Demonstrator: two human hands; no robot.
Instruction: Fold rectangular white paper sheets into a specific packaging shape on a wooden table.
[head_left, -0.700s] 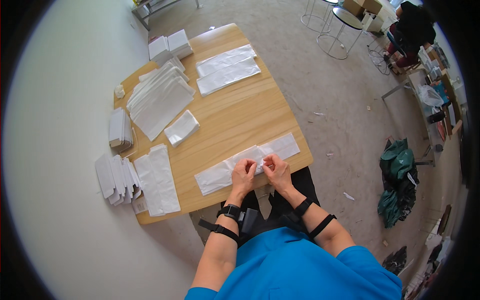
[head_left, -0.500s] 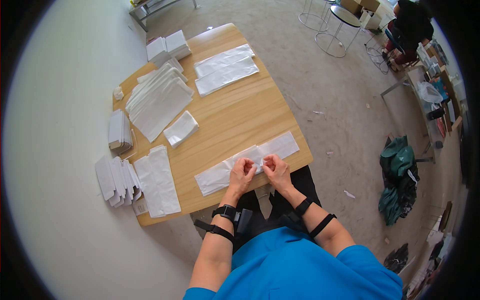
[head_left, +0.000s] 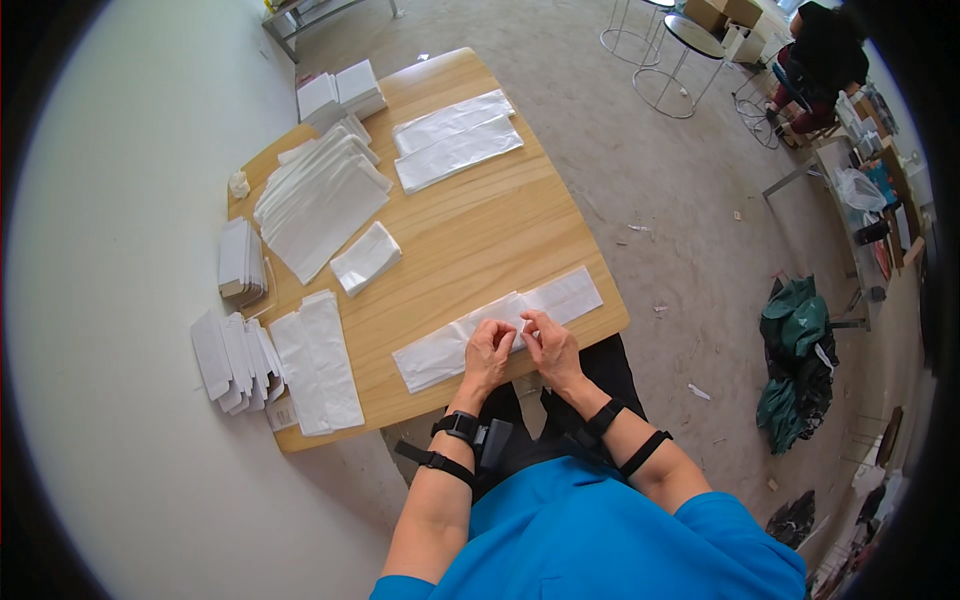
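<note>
**A:** Both grips are pinched on the long white paper bag, left hand and right hand side by side at its middle.

**B:** Yep, and the bag lies flat along the near edge of the tabletop. More white bag stacks sit further back on the left.

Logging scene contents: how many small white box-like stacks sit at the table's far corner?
2: one white stack on the left and another white stack beside it on the right, at the wooden table's far corner. More may be hidden underneath.
</note>
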